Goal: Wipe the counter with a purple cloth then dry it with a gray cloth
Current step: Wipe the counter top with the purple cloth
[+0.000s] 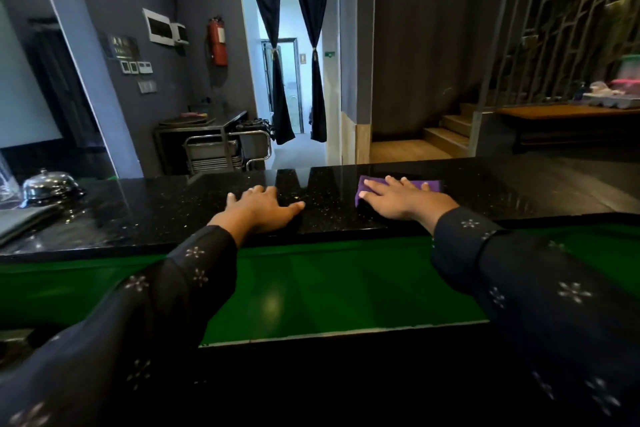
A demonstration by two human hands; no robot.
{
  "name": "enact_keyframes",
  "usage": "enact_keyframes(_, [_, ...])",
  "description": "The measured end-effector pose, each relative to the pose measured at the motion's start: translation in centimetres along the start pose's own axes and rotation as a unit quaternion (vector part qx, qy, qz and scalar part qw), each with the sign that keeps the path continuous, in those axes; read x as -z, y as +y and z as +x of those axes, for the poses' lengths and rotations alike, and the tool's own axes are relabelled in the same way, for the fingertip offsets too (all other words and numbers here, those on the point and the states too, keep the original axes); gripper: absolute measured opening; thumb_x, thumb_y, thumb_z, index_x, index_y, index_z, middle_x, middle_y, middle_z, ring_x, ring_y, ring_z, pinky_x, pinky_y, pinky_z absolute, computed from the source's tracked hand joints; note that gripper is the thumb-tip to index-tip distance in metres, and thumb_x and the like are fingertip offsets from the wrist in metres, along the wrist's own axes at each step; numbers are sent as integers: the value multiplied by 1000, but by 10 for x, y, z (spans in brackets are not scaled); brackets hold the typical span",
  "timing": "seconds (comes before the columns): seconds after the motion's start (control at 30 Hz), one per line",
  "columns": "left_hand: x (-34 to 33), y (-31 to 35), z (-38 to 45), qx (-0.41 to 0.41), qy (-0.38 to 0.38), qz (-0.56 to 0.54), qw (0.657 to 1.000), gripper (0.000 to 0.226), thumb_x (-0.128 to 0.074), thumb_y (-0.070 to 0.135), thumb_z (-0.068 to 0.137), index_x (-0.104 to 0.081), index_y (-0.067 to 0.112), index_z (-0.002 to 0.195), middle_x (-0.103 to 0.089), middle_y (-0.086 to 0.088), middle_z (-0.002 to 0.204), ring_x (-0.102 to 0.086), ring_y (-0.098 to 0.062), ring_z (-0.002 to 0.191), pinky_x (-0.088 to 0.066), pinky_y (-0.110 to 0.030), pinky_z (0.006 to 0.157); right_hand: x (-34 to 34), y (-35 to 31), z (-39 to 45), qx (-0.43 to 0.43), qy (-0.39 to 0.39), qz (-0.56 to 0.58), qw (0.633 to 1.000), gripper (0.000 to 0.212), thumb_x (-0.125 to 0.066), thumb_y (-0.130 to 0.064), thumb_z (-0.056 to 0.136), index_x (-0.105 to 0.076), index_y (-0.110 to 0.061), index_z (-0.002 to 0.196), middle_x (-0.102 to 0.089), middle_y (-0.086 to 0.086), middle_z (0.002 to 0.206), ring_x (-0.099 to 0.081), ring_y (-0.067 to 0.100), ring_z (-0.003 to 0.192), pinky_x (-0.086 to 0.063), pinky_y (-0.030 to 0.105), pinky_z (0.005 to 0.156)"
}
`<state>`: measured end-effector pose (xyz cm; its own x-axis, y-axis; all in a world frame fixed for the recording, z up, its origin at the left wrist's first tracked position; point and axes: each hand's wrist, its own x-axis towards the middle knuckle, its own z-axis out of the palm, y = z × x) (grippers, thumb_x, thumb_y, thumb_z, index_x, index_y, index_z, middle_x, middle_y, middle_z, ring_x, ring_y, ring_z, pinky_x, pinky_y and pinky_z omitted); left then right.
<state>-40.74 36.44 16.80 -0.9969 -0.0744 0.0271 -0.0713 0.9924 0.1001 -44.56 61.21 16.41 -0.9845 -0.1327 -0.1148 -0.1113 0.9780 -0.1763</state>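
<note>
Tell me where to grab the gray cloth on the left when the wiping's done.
Take the gray cloth by its near right corner, coming from the right with the left hand. It lies flat and folded; the bell crowds its far side.

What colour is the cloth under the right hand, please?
Purple cloth, head view.

Dim room, bright doorway point(289, 55) backlight, glossy glare, wide-angle edge warping.

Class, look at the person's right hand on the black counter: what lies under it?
Under the right hand lies the purple cloth, pressed flat on the black counter. Its edges show around the fingers; its middle is covered by the palm.
</note>
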Motion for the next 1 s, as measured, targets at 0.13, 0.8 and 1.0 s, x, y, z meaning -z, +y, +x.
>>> enact_keyframes(0.13, [-18, 14, 9, -9, 1, -34, 999, 81, -23, 73, 86, -20, 25, 150, -10, -5, 160, -7, -24, 147, 0, -54, 116, -8, 17, 12, 63, -28, -24, 997, 61, -12, -69, 91, -2, -49, 148, 6, -3, 162, 5, 27, 148, 5, 57, 113])
enact_keyframes(0.8, [-24, 6, 25, -6, -2, -29, 1000, 77, -9, 74, 79, -16, 41, 148, -7, 8, 160, -5, -11, 146, -1, -45, 118, 3, -43, 145, 165, -20, -60, 984, 67, -13, -74, 88, -5, -48, 149, 1, 0, 162, -1, 33, 147, 1, 62, 113])
enact_keyframes(1.0, [-26, 4, 26, -1, 0, -32, 1000, 71, -12, 72, 84, -17, 41, 148, -7, 8, 160, -5, -12, 146, 0, -46, 118, 20, 49, 159, 50, -9, -2, 999, 64, -16, -66, 93, -9, -40, 151, -5, 5, 162, -4, 35, 147, -2, 54, 117])
